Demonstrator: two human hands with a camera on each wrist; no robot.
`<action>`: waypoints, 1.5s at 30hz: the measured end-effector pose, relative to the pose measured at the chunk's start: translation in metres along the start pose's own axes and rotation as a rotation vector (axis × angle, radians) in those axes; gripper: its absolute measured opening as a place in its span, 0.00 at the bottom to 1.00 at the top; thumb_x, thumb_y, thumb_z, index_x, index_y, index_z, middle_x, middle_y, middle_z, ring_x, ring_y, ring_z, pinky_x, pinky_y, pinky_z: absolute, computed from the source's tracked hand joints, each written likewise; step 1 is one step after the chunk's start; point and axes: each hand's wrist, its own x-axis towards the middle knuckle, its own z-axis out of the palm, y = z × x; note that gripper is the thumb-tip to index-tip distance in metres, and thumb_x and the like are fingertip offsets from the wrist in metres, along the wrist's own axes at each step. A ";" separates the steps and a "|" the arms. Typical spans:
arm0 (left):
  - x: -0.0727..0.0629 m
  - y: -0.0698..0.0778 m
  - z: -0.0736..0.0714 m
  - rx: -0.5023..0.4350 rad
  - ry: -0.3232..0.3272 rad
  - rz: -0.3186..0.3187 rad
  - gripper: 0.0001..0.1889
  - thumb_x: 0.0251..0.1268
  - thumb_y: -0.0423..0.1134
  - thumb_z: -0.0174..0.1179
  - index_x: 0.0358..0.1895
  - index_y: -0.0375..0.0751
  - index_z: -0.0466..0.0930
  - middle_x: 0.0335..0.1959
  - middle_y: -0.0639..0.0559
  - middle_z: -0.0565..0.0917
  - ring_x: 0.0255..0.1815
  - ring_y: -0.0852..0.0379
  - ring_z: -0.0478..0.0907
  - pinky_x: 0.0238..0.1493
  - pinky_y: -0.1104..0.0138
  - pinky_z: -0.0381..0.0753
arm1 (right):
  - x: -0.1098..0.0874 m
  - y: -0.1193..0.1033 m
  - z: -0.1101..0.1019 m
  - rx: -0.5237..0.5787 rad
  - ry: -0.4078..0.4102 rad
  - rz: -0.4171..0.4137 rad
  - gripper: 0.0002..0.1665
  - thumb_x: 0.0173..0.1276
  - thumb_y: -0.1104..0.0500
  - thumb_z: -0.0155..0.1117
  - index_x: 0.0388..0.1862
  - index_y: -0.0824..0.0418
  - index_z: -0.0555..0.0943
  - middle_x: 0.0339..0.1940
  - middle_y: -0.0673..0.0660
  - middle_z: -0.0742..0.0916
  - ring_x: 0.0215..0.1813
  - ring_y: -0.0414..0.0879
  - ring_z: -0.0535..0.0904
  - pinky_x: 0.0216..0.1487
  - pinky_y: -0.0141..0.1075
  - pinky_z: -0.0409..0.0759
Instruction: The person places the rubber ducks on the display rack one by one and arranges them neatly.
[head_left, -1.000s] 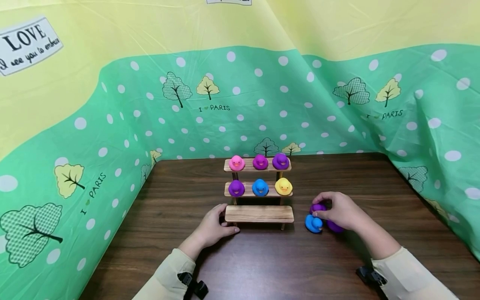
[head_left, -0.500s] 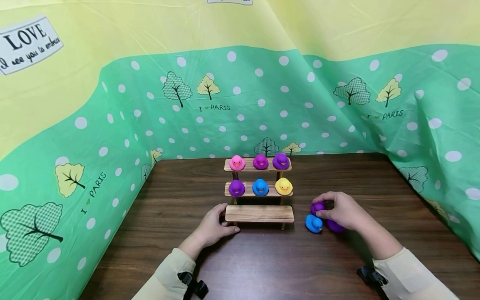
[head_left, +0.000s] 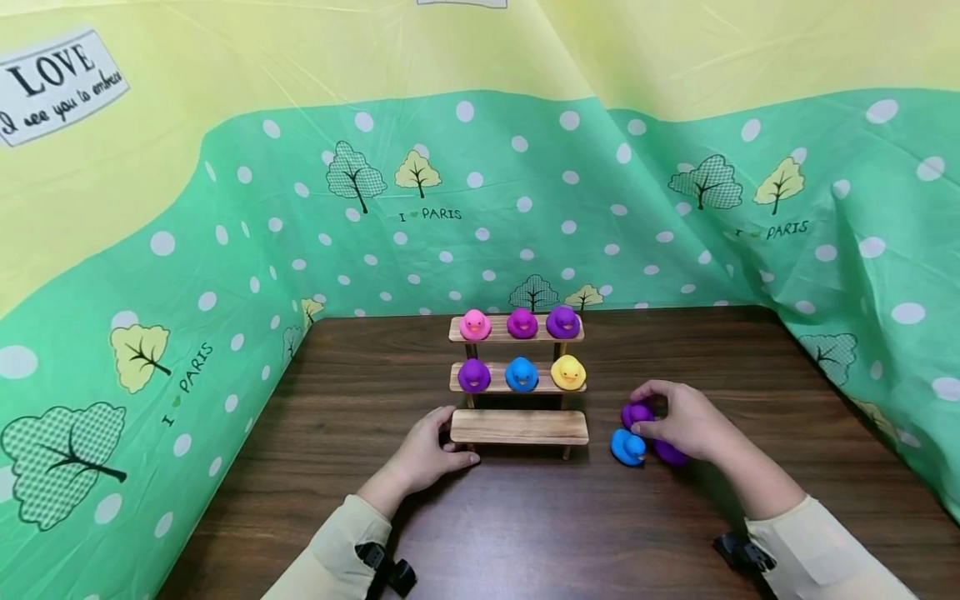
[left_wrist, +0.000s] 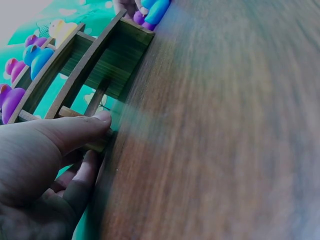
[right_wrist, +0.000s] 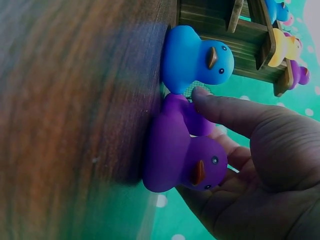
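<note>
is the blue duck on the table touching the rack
Apart. The head view shows a strip of bare table between the blue duck and the rack.

Farther purple duck (right_wrist: 198, 120) partly hidden behind nearer purple duck (right_wrist: 180, 157), upper printed sign (head_left: 461, 2) cut off; tabletop (left_wrist: 220, 125) blurred, left wrist.

The duck (head_left: 634, 413) in the right hand (head_left: 684, 422) looks like smooth, matt plastic. The shelf (head_left: 519, 427) at the left hand (head_left: 422, 455) is grained wood; the table (head_left: 525, 525) below, blurred close up, seems glossy.
</note>
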 end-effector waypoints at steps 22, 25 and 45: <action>-0.001 0.002 0.000 0.016 0.004 -0.002 0.33 0.52 0.34 0.82 0.63 0.35 0.77 0.53 0.46 0.80 0.54 0.52 0.80 0.51 0.69 0.86 | -0.015 -0.034 0.003 0.123 0.152 -0.137 0.19 0.63 0.56 0.82 0.51 0.57 0.88 0.49 0.55 0.89 0.51 0.55 0.87 0.53 0.55 0.87; -0.001 0.002 0.000 0.009 0.003 -0.002 0.33 0.52 0.33 0.82 0.63 0.35 0.77 0.54 0.46 0.80 0.54 0.51 0.80 0.51 0.70 0.86 | -0.018 -0.042 0.007 0.145 0.163 -0.190 0.18 0.62 0.58 0.82 0.50 0.56 0.88 0.48 0.53 0.88 0.51 0.52 0.88 0.51 0.50 0.88; 0.000 -0.001 0.000 0.040 0.010 0.010 0.32 0.52 0.36 0.82 0.61 0.37 0.78 0.52 0.48 0.80 0.50 0.54 0.79 0.50 0.67 0.87 | -0.034 -0.084 0.034 0.224 0.134 -0.351 0.21 0.58 0.60 0.85 0.51 0.52 0.89 0.50 0.45 0.88 0.49 0.41 0.87 0.51 0.41 0.88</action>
